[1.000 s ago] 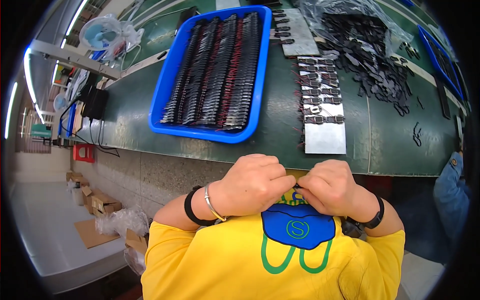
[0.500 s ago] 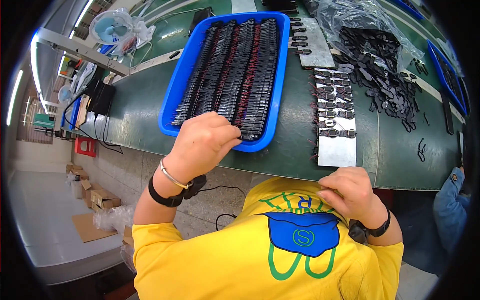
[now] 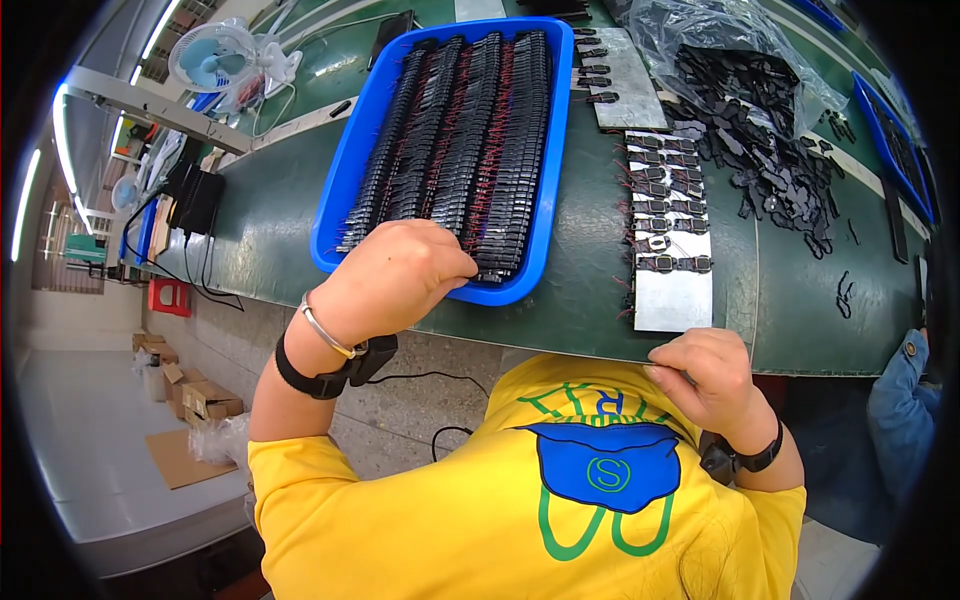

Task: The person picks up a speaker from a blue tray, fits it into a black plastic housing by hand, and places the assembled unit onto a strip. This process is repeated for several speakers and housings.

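A blue plastic tray [image 3: 327,215] holds rows of small black parts [image 3: 480,150] with thin red wires between them. My left hand [image 3: 405,270] reaches over its near edge, knuckles up. The fingers are bent and closed at the near end of the rows, and whatever they grip is hidden. My right hand [image 3: 708,372] is at the table's front edge, below a white board [image 3: 672,305]. Its fingers are curled towards the thumb, and I cannot make out anything between them. On that board lie black wired parts [image 3: 655,205] in two columns.
A heap of flat black pieces [image 3: 765,170] spills from a clear plastic bag [image 3: 710,35] at the back right. Another board [image 3: 625,90] carries several parts. A fan [image 3: 215,55] stands far left, and a co-worker's blue sleeve [image 3: 900,400] shows at the right edge.
My left hand has shifted slightly left, still at the tray's near edge. My right hand has risen a little and moved right at the table edge. The rows in the tray look the same.
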Motion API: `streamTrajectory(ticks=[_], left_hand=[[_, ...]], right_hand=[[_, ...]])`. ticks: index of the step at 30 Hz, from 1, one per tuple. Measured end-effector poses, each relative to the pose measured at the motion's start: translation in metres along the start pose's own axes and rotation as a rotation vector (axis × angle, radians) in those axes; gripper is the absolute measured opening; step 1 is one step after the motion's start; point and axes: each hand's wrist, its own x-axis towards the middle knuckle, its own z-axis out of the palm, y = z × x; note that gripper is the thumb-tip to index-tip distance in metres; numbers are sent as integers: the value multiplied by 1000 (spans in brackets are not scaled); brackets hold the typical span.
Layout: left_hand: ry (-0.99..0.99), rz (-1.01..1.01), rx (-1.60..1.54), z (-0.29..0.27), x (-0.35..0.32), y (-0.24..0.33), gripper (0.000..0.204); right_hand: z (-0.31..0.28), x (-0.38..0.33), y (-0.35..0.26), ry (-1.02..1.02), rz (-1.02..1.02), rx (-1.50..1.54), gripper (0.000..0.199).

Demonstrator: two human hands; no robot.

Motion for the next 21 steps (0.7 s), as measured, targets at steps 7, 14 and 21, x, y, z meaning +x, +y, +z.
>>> streamTrajectory(ticks=[7, 14, 21], left_hand=[[-63, -5, 50, 1, 2, 1, 9], [-162, 14, 155, -6, 2, 11, 20], [-48, -34, 220, -3, -8, 30, 31]], right_hand=[[0, -1, 1, 21, -5, 6, 13], [-1, -3, 2, 30, -2, 1, 13], [-3, -4, 2, 44, 4, -8, 14]])
